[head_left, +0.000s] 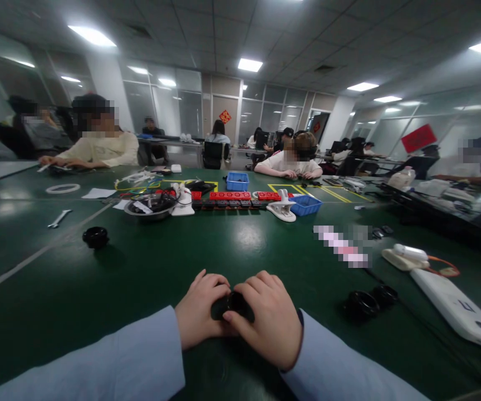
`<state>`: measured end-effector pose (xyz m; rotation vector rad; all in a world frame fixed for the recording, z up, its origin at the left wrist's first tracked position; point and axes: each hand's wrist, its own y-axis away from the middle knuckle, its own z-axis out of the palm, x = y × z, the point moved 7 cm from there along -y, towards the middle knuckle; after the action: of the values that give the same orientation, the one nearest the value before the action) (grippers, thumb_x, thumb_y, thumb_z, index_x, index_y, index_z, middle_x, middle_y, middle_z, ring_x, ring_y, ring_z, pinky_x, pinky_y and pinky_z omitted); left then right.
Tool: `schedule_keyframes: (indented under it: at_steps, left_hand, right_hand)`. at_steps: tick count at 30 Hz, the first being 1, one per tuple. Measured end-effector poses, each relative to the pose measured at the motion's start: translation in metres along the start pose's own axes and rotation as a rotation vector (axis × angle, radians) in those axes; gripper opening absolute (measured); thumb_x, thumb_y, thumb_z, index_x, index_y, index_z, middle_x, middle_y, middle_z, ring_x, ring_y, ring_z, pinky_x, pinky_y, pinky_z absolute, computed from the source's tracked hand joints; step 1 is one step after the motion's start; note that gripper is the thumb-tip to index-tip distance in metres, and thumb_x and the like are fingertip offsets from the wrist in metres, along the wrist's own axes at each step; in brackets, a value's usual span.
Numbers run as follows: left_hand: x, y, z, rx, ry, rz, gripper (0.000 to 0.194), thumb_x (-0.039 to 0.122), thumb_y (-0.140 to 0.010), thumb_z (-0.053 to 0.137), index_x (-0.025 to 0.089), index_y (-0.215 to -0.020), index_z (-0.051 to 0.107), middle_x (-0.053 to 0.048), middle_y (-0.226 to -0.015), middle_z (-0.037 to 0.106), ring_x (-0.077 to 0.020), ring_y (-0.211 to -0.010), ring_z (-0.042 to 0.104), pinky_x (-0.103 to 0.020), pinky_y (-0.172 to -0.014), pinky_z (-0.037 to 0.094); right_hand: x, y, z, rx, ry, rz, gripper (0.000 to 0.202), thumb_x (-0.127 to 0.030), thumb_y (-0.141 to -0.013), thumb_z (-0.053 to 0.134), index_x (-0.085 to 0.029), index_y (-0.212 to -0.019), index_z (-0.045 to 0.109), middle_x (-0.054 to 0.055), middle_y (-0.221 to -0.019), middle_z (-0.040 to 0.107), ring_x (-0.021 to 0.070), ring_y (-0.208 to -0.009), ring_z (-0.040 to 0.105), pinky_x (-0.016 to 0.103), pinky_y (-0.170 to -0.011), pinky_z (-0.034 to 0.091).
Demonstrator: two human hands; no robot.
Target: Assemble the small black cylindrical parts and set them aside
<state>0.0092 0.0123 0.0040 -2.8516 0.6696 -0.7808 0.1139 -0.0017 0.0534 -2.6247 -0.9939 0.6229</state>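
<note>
Low in the middle of the head view, a small round black part (237, 302) sits between my two hands above the green table (148, 284). My left hand (204, 307) curls around its left side. Fingers and thumb of my right hand (268, 314) wrap its right side and top. Both hands cover much of the part, so its full shape is hidden. Another black ring-shaped part (96, 238) stands on the table at the left. Two more black round parts (361, 304) lie to the right of my right hand.
Farther back are a metal bowl (151, 207) with cables, red power strips (230, 196), white clamps (282, 207) and blue baskets (306, 205). A wrench (59, 219) lies left. A white device (460, 306) with a cable lies right. People sit across the table.
</note>
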Motion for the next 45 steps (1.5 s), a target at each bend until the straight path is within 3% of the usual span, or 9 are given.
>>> schedule_keyframes:
  at_steps: [6, 12, 20, 27, 31, 37, 41, 45]
  left_hand:
    - [0.002, -0.002, 0.001, -0.02, 0.017, -0.026, 0.03, 0.031, -0.058, 0.068, 0.022, -0.086, 0.06, -0.002, -0.097, 0.057, -0.0252, -0.095, 0.053, -0.054, -0.102, 0.02]
    - [0.0, -0.002, 0.004, -0.028, 0.038, -0.027, 0.031, 0.021, -0.059, 0.061, 0.024, -0.09, 0.059, -0.002, -0.098, 0.056, -0.0241, -0.097, 0.052, -0.052, -0.103, 0.019]
    - [0.0, -0.003, 0.007, -0.064, 0.053, -0.029, 0.029, 0.021, -0.058, 0.063, 0.024, -0.087, 0.061, -0.002, -0.099, 0.055, -0.0247, -0.098, 0.05, -0.052, -0.103, 0.018]
    - [0.0, -0.001, 0.006, -0.023, 0.044, -0.023, 0.022, 0.019, -0.058, 0.06, 0.023, -0.079, 0.059, -0.002, -0.096, 0.056, -0.0249, -0.096, 0.05, -0.051, -0.103, 0.021]
    - [-0.001, -0.002, 0.007, -0.044, 0.05, -0.022, 0.02, 0.023, -0.058, 0.064, 0.023, -0.078, 0.06, -0.002, -0.094, 0.055, -0.0248, -0.093, 0.051, -0.051, -0.102, 0.022]
    - [-0.006, -0.001, 0.007, -0.035, 0.056, 0.001, 0.028, 0.039, -0.062, 0.067, 0.023, -0.084, 0.06, -0.003, -0.096, 0.055, -0.0264, -0.093, 0.05, -0.05, -0.095, 0.033]
    - [-0.009, 0.001, 0.009, -0.019, 0.061, 0.001, 0.035, 0.04, -0.059, 0.071, 0.024, -0.089, 0.062, -0.004, -0.099, 0.055, -0.0277, -0.095, 0.05, -0.049, -0.092, 0.037]
    - [-0.008, 0.003, 0.01, -0.021, 0.065, 0.018, 0.038, 0.039, -0.06, 0.072, 0.026, -0.094, 0.062, -0.003, -0.103, 0.055, -0.028, -0.097, 0.049, -0.05, -0.093, 0.036]
  right_hand:
    - [0.003, -0.002, 0.008, -0.019, -0.098, 0.03, 0.019, -0.027, -0.072, 0.06, -0.017, -0.088, 0.06, 0.005, -0.082, 0.056, 0.0214, -0.082, 0.044, 0.035, -0.072, 0.037]
    - [-0.006, 0.0, 0.01, -0.041, -0.205, -0.034, 0.027, -0.015, -0.066, 0.052, -0.017, -0.092, 0.058, 0.005, -0.091, 0.058, 0.0207, -0.084, 0.044, 0.034, -0.073, 0.036]
    - [-0.016, 0.003, 0.011, -0.065, -0.199, -0.205, 0.015, -0.028, -0.068, 0.061, -0.021, -0.08, 0.057, -0.002, -0.088, 0.062, 0.0169, -0.077, 0.044, 0.032, -0.067, 0.032]
    - [-0.025, 0.015, 0.021, 0.017, -0.041, -0.434, 0.023, -0.038, -0.075, 0.054, -0.019, -0.063, 0.054, -0.003, -0.061, 0.059, 0.0149, -0.067, 0.043, 0.032, -0.056, 0.025]
    - [-0.02, 0.014, 0.014, 0.078, -0.027, -0.4, 0.031, -0.038, -0.075, 0.052, -0.018, -0.051, 0.05, -0.001, -0.049, 0.053, 0.0143, -0.059, 0.039, 0.033, -0.053, 0.022]
    - [0.003, 0.001, 0.008, -0.021, 0.078, -0.283, 0.048, -0.05, -0.085, 0.042, -0.017, -0.051, 0.052, 0.001, -0.05, 0.054, 0.0135, -0.055, 0.035, 0.034, -0.054, 0.022]
    - [0.019, -0.007, 0.014, -0.085, 0.099, -0.191, 0.05, -0.057, -0.086, 0.035, -0.017, -0.063, 0.055, 0.001, -0.059, 0.057, 0.0143, -0.059, 0.04, 0.032, -0.058, 0.024]
    - [0.02, -0.008, 0.022, -0.162, 0.053, -0.154, 0.053, -0.063, -0.084, 0.032, -0.017, -0.083, 0.058, 0.002, -0.069, 0.06, 0.0153, -0.062, 0.045, 0.03, -0.061, 0.027]
